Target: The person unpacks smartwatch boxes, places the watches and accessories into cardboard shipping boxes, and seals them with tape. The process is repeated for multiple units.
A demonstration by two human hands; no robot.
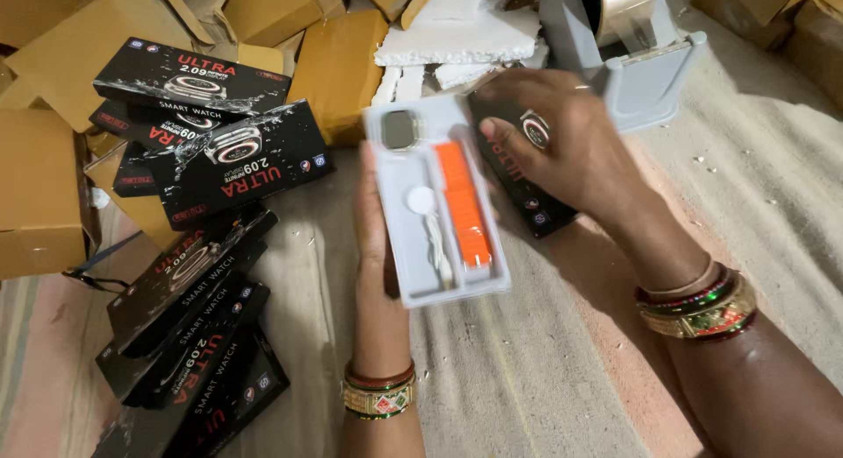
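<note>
While the grey tray point(413, 247) is gripped by the left hand point(376, 238), a black box point(518, 181) is clasped in the right hand point(562, 146); judged mid-packing, alignment is needed.

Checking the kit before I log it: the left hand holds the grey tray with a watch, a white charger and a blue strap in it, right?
Not quite: the strap is orange, not blue. The head view shows the rest as you say: the left hand holds the grey tray, with the watch and the white charger in it.
</note>
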